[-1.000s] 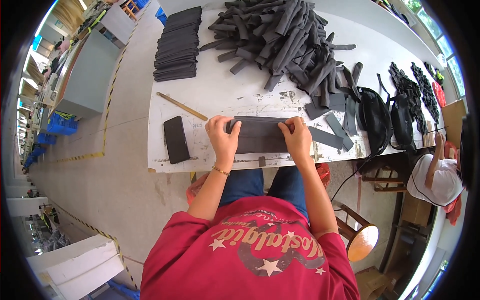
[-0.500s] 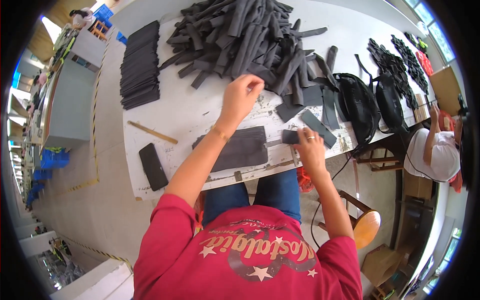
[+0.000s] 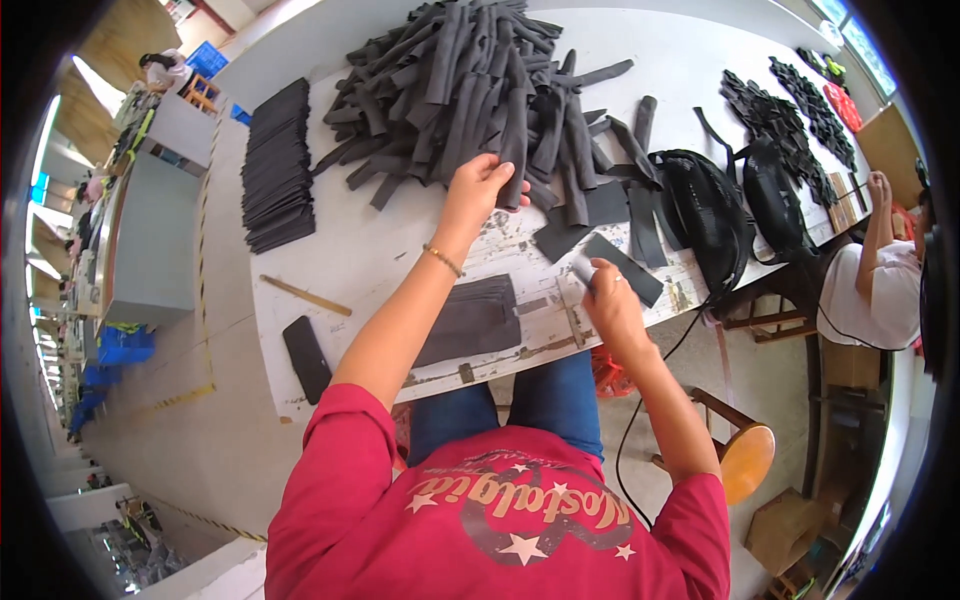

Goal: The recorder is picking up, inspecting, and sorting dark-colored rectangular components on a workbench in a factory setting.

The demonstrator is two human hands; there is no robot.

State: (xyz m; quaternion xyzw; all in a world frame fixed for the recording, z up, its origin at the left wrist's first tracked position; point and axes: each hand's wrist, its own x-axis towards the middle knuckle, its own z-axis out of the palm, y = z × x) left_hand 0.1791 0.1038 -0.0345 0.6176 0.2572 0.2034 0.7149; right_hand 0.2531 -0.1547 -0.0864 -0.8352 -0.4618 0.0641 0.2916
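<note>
At the near edge of a big heap of dark grey fabric strips (image 3: 430, 90), my left hand (image 3: 478, 200) is closed round the lower end of one curled fabric strip (image 3: 515, 135). That strip still lies against the others. My right hand (image 3: 615, 305) is closed on a small flat grey piece (image 3: 583, 268), blurred and partly covered by the fingers. Beside it lies a dark rectangular piece (image 3: 625, 270). Between my forearms, a neat stack of flat dark fabric pieces (image 3: 470, 318) sits along the table's front edge, partly behind my left forearm.
A long row of stacked dark strips (image 3: 278, 165) stands at left on the white table (image 3: 390, 235). Nearby are a wooden stick (image 3: 305, 295) and a black phone (image 3: 306, 358). Black bags (image 3: 705, 215) lie at right, near a seated person (image 3: 875, 285) and a wooden stool (image 3: 745, 460).
My left hand has closed on a strip at the heap. My right hand has lifted the small piece off the table, tilting it. The view has shifted slightly.
</note>
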